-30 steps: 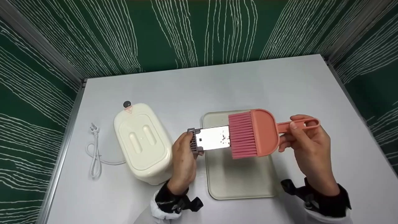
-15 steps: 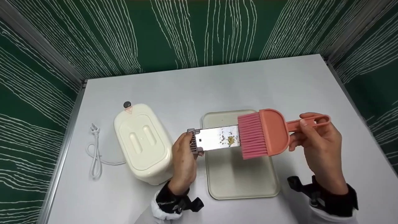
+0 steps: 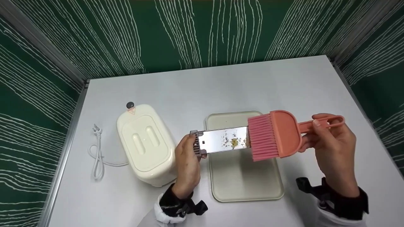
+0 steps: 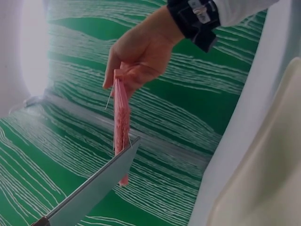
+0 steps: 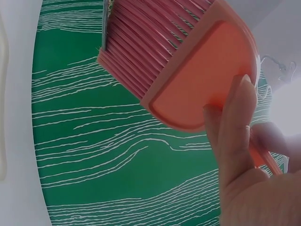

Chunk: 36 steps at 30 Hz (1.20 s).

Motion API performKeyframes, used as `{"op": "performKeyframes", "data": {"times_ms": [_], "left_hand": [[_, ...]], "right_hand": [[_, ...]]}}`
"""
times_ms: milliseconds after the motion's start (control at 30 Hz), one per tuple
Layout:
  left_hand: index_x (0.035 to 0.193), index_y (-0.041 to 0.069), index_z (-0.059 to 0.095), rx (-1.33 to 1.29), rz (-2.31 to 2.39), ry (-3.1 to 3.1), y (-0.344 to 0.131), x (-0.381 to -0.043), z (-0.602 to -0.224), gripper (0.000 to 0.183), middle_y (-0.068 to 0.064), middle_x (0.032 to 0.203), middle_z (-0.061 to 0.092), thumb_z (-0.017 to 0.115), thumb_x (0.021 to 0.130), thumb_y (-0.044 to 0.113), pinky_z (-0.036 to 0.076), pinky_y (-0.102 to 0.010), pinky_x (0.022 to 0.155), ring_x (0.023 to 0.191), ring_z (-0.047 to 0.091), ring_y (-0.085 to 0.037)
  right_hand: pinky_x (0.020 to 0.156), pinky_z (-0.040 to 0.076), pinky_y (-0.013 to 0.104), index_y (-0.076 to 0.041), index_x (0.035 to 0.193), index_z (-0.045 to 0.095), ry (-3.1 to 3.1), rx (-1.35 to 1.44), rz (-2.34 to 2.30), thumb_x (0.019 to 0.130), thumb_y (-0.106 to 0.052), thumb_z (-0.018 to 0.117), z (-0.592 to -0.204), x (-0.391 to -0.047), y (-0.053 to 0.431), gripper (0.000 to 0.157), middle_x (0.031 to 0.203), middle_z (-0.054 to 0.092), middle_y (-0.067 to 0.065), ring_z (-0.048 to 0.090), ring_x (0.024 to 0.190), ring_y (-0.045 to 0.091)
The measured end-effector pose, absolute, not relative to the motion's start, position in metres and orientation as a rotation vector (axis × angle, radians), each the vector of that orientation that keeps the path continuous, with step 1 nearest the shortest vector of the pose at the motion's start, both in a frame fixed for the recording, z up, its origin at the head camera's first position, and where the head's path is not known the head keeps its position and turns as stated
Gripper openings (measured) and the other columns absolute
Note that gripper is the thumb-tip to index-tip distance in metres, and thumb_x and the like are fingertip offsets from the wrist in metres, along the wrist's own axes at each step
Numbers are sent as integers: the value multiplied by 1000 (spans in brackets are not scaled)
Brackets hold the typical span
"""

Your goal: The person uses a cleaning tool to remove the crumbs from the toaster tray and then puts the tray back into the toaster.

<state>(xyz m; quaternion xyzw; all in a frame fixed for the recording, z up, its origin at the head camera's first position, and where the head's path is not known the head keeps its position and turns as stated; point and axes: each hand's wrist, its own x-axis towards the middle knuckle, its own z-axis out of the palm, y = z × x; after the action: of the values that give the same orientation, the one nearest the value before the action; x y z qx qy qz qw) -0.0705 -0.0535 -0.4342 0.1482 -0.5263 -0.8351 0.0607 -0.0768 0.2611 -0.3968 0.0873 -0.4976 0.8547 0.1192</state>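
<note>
By its grey slotted end, my left hand [image 3: 188,164] grips a narrow, shiny metal crumb tray [image 3: 214,140], held level above the table. Brown and yellow crumbs [image 3: 234,142] lie on its far half. My right hand [image 3: 331,145] holds a coral brush [image 3: 285,134] by its looped handle, thumb on top. The pink bristles [image 3: 263,137] touch the right end of the crumb tray and cover its tip. In the left wrist view, the brush [image 4: 121,117] hangs edge-on across the metal end. The right wrist view shows the bristles [image 5: 146,42] against the tray's edge.
Below both hands lies a shallow beige tray [image 3: 247,189] on the white table [image 3: 176,91]. To the left stands a cream toaster-like appliance [image 3: 145,142] with two oval recesses on top and a dark knob. Its white cord and plug [image 3: 98,151] lie beside it.
My right hand has drawn the brush to the right along the crumb tray, uncovering more metal and the crumbs. The left hand has stayed nearly in place.
</note>
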Motion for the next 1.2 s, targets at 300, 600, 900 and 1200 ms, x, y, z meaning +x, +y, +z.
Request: {"op": "performKeyframes", "data": {"times_ms": [300, 600, 900, 1200], "left_hand": [[99, -4, 63, 443, -2528, -1576, -54, -71, -435, 29, -9, 79, 59, 42, 108, 13, 43, -22, 51, 61, 50, -14], [98, -4, 65, 463, -2502, -1601, -53, -72, -433, 30, -8, 77, 59, 43, 108, 14, 43, -22, 51, 61, 50, -14], [98, -4, 65, 454, -2534, -1593, -52, -71, -435, 30, -9, 78, 60, 44, 108, 15, 44, -22, 52, 62, 51, -14], [102, -5, 65, 463, -2575, -1567, -52, -71, -435, 30, -9, 80, 60, 44, 109, 14, 45, -23, 53, 64, 51, -15]], "right_hand": [[53, 60, 37, 20, 124, 49, -1396, 231, 2498, 104, 14, 49, -395, -77, 268, 21, 95, 71, 33, 71, 58, 35], [51, 59, 36, 20, 123, 50, -1367, 151, 2461, 103, 13, 51, -391, -75, 271, 21, 93, 70, 33, 70, 56, 34], [54, 60, 37, 19, 124, 47, -1335, 229, 2498, 105, 12, 48, -393, -76, 256, 21, 100, 70, 36, 73, 63, 35], [59, 62, 36, 15, 129, 49, -1376, 459, 2587, 109, 10, 39, -401, -77, 231, 24, 104, 72, 33, 75, 71, 33]]}}
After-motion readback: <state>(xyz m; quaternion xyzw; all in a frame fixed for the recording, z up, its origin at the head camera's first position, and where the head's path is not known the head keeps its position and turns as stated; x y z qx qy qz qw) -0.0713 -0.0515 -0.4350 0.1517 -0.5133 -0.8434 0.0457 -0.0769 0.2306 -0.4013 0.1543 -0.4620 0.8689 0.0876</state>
